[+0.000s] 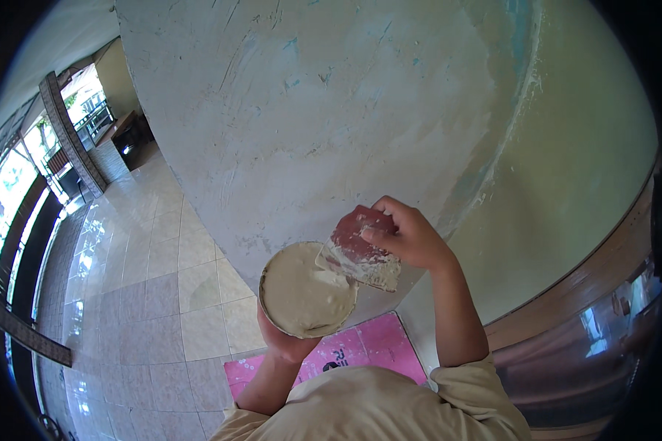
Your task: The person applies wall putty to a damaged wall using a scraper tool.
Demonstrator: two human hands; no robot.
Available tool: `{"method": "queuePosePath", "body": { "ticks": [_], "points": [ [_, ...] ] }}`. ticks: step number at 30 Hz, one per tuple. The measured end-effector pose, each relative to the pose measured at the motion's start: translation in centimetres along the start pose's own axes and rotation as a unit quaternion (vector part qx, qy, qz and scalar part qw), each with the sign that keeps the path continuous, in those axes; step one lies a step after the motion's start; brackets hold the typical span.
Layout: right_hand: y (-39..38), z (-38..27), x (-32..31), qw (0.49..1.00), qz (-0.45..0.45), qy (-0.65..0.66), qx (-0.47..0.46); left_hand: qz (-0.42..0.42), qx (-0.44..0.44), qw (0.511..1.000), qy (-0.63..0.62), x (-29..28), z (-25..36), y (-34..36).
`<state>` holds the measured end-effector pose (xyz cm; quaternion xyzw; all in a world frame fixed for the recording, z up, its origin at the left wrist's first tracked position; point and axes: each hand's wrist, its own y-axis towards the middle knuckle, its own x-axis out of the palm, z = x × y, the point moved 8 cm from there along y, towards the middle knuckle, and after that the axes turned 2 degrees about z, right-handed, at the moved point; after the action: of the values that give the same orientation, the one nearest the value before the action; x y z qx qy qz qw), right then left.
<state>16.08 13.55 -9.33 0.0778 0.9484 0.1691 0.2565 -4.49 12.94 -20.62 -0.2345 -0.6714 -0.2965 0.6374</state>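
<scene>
My left hand (pixel 281 339) is wrapped round the underside of a round tub (pixel 264 275), most of its fingers hidden beneath it. Beige putty (pixel 294 294) fills the tub nearly to the rim, its surface smooth with a ridge at the right. In my right hand (pixel 413 237) is a dark red putty spreader (pixel 362 229), pinched between thumb and fingers. Putty is smeared across the spreader's lower part and pale blade, which reaches over the tub's right rim. Whether the blade touches the putty inside, I cannot tell.
A patchy plastered wall (pixel 331 110) with scrapes and blue flecks rises ahead, meeting a greenish wall (pixel 581 162) on the right. Below lies a pink printed sheet (pixel 382 342) on the tiled floor (pixel 143 316). A wood-framed glossy panel (pixel 566 301) stands at right, a post (pixel 72 136) far left.
</scene>
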Motion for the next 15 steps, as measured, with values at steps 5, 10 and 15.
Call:
{"method": "queuePosePath", "body": {
  "ticks": [5,10,15],
  "points": [
    [-0.4,0.7,0.6,0.998,-0.002,0.063,0.004,0.006,-0.007,1.0,-0.016,-0.1,0.3,0.0],
    [-2.6,6.2,1.9,0.992,-0.006,0.118,0.038,0.004,-0.009,0.999,-0.04,0.0,0.6,0.3],
    [-4.7,9.2,2.5,0.942,0.06,0.324,0.058,-0.002,-0.008,0.999,-0.047,-0.6,0.9,0.5]
  ]
}}
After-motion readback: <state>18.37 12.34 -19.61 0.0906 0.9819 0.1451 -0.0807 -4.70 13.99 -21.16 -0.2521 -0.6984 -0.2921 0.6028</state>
